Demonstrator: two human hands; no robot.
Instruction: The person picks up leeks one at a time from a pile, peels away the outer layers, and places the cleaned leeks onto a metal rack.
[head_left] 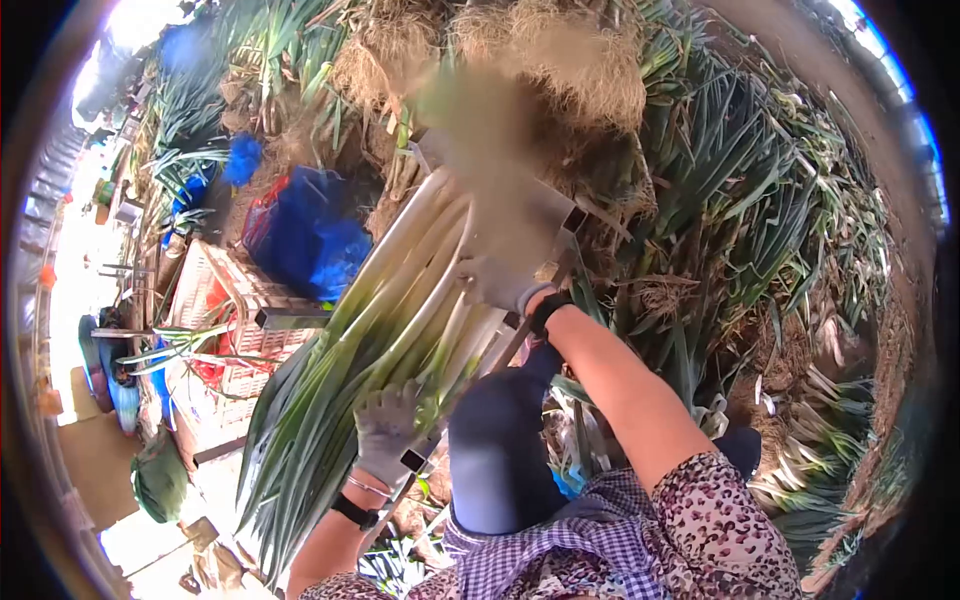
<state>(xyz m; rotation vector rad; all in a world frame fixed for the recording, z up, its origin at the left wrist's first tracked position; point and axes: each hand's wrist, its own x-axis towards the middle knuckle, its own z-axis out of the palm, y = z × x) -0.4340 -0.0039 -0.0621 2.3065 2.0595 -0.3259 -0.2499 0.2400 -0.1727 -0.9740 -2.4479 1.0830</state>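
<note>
A row of long leeks (400, 270) lies side by side on a narrow metal stand, white stalks toward the top and green leaves toward the lower left. My left hand (388, 432), in a grey glove, rests on the leaves with its fingers spread. Higher up, my right hand (503, 283), also gloved, has its fingers curled around a white leek stalk at the right of the row. A blurred smear in the picture partly covers the area just above this hand.
A pale plastic crate (215, 290) and a blue bag (315, 235) stand left of the leeks. Leek bundles with shaggy roots (580, 75) are piled at the top, and more leeks (730, 150) lie on the right. A rounded dark blue shape (500, 455) sits before my checked cloth.
</note>
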